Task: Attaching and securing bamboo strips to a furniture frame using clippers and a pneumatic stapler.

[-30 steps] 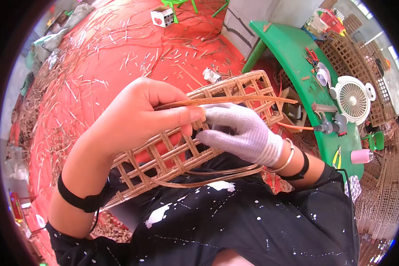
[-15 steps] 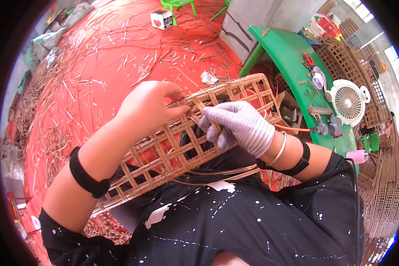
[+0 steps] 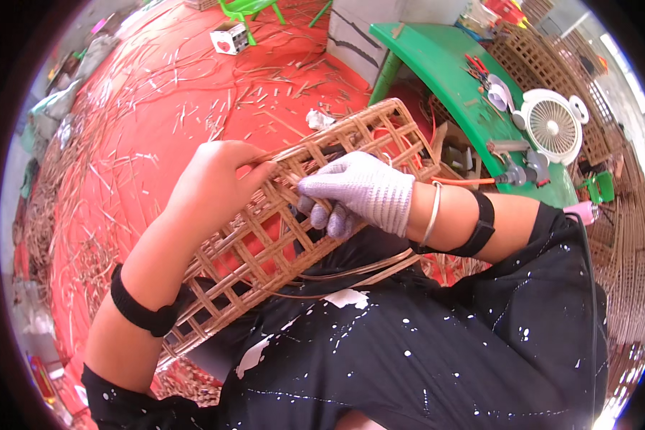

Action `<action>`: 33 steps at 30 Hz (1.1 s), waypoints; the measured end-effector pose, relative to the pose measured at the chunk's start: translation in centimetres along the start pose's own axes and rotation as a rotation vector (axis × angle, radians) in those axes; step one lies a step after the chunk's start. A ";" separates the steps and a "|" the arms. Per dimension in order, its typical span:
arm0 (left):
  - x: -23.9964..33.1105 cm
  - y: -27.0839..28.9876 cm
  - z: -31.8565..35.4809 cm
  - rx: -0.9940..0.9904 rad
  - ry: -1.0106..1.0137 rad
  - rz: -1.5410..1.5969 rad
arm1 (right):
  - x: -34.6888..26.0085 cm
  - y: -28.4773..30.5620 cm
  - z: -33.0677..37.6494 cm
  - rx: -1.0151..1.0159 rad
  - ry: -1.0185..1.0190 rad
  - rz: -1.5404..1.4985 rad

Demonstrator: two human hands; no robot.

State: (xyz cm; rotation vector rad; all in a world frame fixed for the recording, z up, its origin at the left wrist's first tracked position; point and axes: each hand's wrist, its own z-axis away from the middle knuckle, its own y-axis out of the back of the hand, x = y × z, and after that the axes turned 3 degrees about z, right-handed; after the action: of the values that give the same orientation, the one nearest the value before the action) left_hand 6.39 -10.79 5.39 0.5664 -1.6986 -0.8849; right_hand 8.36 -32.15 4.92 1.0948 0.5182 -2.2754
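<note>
A long woven rattan basket frame (image 3: 265, 247) with an open lattice lies tilted across my lap, its far right end raised. My bare left hand (image 3: 226, 175) is closed on its far long edge, thumb on the near side and the fingertips partly hidden behind the rim. Close beside it, my right hand (image 3: 358, 193), in a pale lilac knit glove, pinches a thin rattan strip (image 3: 288, 178) against the lattice. Its other fingers are curled over the openings. Loose rattan strands (image 3: 380, 271) trail from the basket across my dark, paint-spotted clothes.
To the right stands a green table (image 3: 437, 64) with a white fan (image 3: 552, 127), pliers (image 3: 476, 66) and a power tool (image 3: 527, 172) on an orange cord. Rattan scraps litter the red floor covering (image 3: 172, 136). A small box (image 3: 229, 39) sits near a green chair (image 3: 247, 8).
The whole view has shifted and turned slightly. My left thumb and fingers have drawn closer together at the basket's edge. My right fingertips have moved slightly toward me along the lattice.
</note>
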 end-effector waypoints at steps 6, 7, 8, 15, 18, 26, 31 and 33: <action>0.9 0.5 -0.5 -0.043 0.164 0.081 | -0.2 -0.3 -0.4 -0.003 0.034 0.081; 0.7 0.5 -0.4 -0.045 0.184 0.108 | -0.3 -0.5 -0.6 -0.008 0.048 0.099; 0.6 0.6 -0.4 -0.047 0.184 0.106 | -0.4 -0.6 -0.7 -0.008 0.050 0.096; -0.5 1.4 0.0 -0.101 0.207 0.192 | -0.7 -1.3 -0.5 0.001 0.050 0.100; -0.8 2.3 0.5 -0.159 0.278 0.237 | -0.7 -1.4 -0.6 0.001 0.035 0.102; -0.5 2.0 1.0 -0.142 0.227 0.247 | -0.3 -1.6 -0.9 -0.019 0.045 0.030; -0.7 1.7 1.1 -0.127 0.204 0.250 | -1.2 -1.8 -0.9 -0.038 -0.025 -0.040; -1.1 1.5 1.1 -0.114 0.179 0.268 | -1.5 -2.2 -1.0 -0.039 -0.004 -0.041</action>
State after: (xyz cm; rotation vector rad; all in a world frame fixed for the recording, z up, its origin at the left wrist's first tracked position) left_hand 5.76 -8.73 5.73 0.3213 -1.5094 -0.7109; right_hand 8.33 -29.46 5.72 1.0699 0.5867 -2.2920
